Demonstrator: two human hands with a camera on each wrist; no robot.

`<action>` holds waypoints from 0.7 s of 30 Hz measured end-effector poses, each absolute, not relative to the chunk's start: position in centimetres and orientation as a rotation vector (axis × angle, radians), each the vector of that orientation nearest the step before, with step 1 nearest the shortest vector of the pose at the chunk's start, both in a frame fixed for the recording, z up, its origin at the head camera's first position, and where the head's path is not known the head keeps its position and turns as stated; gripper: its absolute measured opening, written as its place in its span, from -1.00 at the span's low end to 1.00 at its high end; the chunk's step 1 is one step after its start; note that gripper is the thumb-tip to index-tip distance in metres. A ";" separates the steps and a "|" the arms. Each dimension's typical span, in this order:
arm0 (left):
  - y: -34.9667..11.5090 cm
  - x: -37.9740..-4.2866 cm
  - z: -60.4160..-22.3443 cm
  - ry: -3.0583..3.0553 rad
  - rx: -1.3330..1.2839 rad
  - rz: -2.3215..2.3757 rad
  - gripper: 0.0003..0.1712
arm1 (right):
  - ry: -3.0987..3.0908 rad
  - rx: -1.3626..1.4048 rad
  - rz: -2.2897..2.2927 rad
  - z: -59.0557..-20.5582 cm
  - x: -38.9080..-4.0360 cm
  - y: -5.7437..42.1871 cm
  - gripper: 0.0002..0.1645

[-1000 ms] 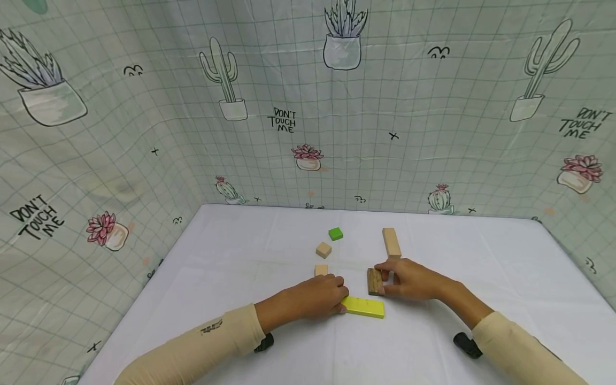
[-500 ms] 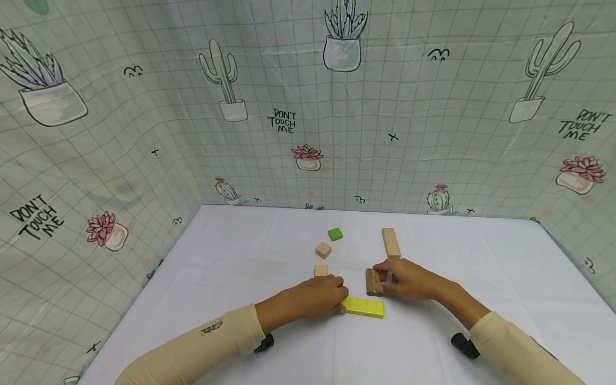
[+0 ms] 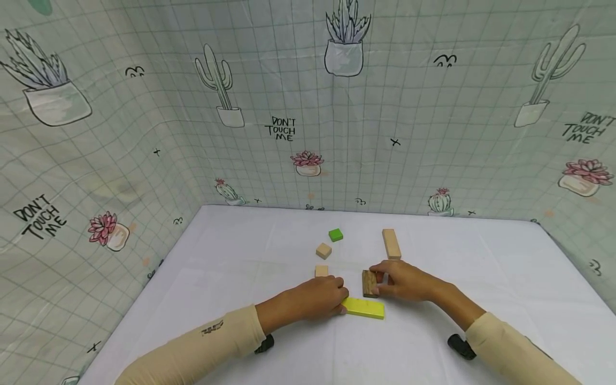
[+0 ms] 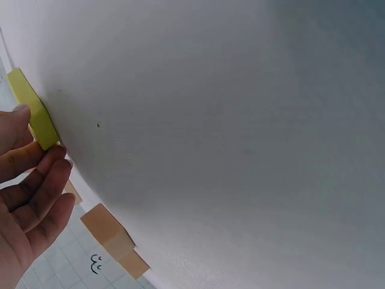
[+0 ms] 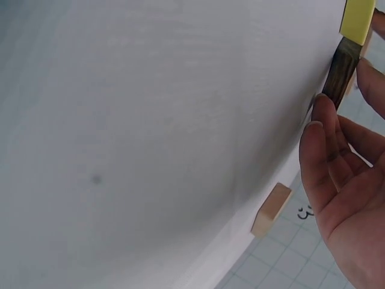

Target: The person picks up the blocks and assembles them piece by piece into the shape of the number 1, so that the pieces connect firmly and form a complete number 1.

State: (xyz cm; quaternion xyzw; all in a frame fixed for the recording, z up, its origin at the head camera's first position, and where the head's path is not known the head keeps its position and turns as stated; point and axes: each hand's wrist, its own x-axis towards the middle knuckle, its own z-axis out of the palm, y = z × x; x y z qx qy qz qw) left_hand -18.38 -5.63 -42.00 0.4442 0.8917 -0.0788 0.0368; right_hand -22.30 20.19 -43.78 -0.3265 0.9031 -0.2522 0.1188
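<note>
A flat yellow block [image 3: 364, 308] lies on the white table, and my left hand [image 3: 317, 297] pinches its left end between thumb and fingers. In the left wrist view the thumb lies along one side of the yellow block [image 4: 35, 114]. Just behind its right part is a dark brown wooden block [image 3: 369, 284], whose right side my right hand [image 3: 409, 281] grips with thumb and fingertips. The right wrist view shows the dark block [image 5: 341, 72] close to the end of the yellow one [image 5: 357, 21]. A pale wooden cube [image 3: 321, 271] sits behind my left hand, partly hidden.
Farther back lie another pale cube [image 3: 324, 251], a small green block [image 3: 336, 235] and a long pale wooden block [image 3: 392, 244] behind my right hand. A cloth backdrop [image 3: 366, 107] with drawn cacti rises behind the white table [image 3: 269, 235].
My right hand has slid the dark brown block a little to the left across the table. My left hand and the yellow block stay in place. The head view has tilted slightly.
</note>
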 end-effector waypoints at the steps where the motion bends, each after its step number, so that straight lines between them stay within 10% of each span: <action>1: -5.6 -18.4 -42.0 2.735 1.364 -0.240 -0.66 | 2.637 -0.956 -0.740 -43.8 -22.3 20.1 -0.36; 21: -5.3 -17.8 -42.8 2.773 1.381 -0.232 -0.65 | 2.636 -0.981 -0.727 -44.5 -22.1 19.4 -0.36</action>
